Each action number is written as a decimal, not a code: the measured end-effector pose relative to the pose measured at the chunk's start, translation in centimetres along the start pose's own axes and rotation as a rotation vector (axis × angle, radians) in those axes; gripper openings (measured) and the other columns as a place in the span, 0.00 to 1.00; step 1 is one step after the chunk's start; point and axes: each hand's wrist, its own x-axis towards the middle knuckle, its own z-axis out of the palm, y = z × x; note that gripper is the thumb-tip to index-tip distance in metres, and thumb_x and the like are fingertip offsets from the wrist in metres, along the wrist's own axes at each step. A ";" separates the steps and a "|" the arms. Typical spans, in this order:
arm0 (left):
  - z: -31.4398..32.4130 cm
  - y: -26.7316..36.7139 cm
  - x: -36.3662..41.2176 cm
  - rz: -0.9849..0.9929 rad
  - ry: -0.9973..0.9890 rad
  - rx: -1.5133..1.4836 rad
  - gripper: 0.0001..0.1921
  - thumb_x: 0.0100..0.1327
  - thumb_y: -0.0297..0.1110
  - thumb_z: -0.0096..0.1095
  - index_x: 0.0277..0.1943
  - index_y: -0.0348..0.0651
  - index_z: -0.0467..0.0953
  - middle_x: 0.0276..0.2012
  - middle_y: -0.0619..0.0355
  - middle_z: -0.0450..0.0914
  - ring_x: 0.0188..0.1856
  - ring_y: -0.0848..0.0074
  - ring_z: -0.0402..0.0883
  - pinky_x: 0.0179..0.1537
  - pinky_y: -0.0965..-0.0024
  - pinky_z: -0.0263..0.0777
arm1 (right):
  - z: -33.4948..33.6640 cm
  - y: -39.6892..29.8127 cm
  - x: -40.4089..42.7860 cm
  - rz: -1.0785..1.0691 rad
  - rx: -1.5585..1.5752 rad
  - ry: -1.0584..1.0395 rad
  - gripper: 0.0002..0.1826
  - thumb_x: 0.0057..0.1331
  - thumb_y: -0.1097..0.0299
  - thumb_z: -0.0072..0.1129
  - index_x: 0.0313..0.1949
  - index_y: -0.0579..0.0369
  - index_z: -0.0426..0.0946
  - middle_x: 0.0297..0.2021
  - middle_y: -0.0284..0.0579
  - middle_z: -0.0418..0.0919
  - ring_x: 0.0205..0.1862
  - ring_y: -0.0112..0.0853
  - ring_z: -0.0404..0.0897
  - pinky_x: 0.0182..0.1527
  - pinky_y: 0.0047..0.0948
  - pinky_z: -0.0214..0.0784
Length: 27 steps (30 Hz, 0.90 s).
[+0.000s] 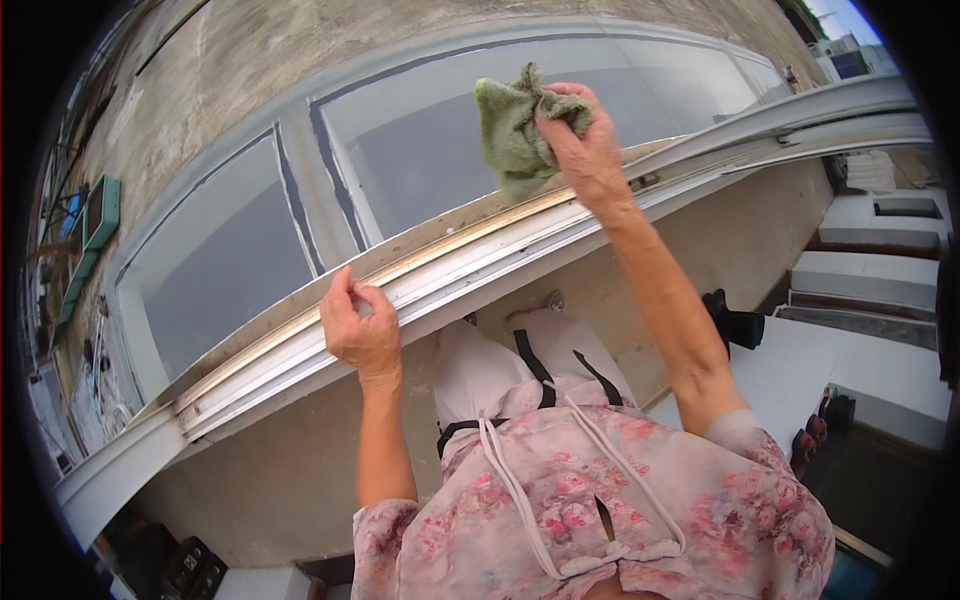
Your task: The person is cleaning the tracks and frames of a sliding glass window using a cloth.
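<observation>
A crumpled green-grey cloth hangs from my right hand, pinched between thumb and fingers above the outer edge of the window sill. My left hand is curled over the white metal window track, fingertips drawn together; whether it holds something small cannot be told. Both forearms reach across the track. Beyond it lie glass panes in a grey frame, with reflections in them.
A rough concrete wall rises past the panes. A green-framed object stands at far left. White steps and dark boots are at right. The window frame's upright is at lower left.
</observation>
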 end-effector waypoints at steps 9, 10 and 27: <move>-0.3 -0.6 -0.3 0.035 0.038 0.041 0.13 0.62 0.21 0.63 0.49 0.40 0.85 0.35 0.55 0.85 0.29 0.71 0.82 0.33 0.67 0.77 | 4.1 -0.3 -8.6 -0.638 -0.801 -0.525 0.25 0.53 0.76 0.68 0.52 0.43 0.80 0.47 0.38 0.82 0.48 0.40 0.81 0.51 0.37 0.78; -0.3 -0.6 -0.2 0.041 0.038 0.038 0.13 0.62 0.21 0.63 0.49 0.40 0.85 0.35 0.55 0.85 0.29 0.71 0.82 0.33 0.67 0.77 | 4.5 0.1 -9.3 -0.643 -0.841 -0.519 0.25 0.53 0.75 0.68 0.52 0.42 0.80 0.47 0.37 0.81 0.49 0.40 0.81 0.51 0.38 0.77; -0.5 -0.3 -0.3 -0.005 0.045 0.029 0.13 0.61 0.20 0.63 0.48 0.39 0.84 0.34 0.55 0.85 0.30 0.69 0.82 0.33 0.67 0.78 | 7.0 1.7 -12.0 -0.361 -1.647 -0.721 0.15 0.60 0.64 0.64 0.47 0.50 0.81 0.48 0.46 0.75 0.54 0.40 0.75 0.45 0.38 0.67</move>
